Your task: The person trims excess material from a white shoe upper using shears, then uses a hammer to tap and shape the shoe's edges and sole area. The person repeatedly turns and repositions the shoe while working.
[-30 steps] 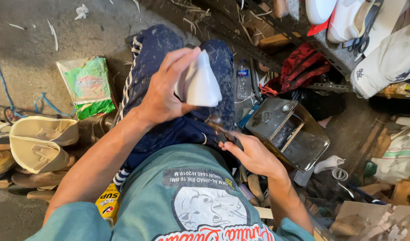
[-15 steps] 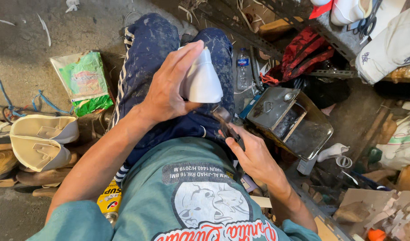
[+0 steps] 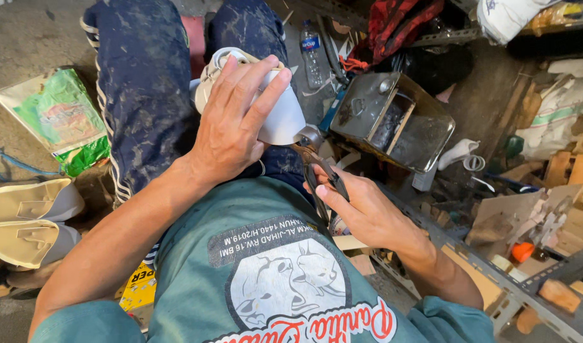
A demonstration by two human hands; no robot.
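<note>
Over cluttered workshop floor [image 3: 25, 38], my left hand [image 3: 231, 127] wraps a white shoe [image 3: 282, 117]; right hand [image 3: 367, 213] fingers squeeze pliers [image 3: 317, 168] biting it.

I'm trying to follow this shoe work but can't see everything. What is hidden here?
- White shoe: mostly covered by the left hand.
- Pliers: handles buried in the right hand; what the tip grips is too small to tell.
- Metal box: inside too dark.
</note>
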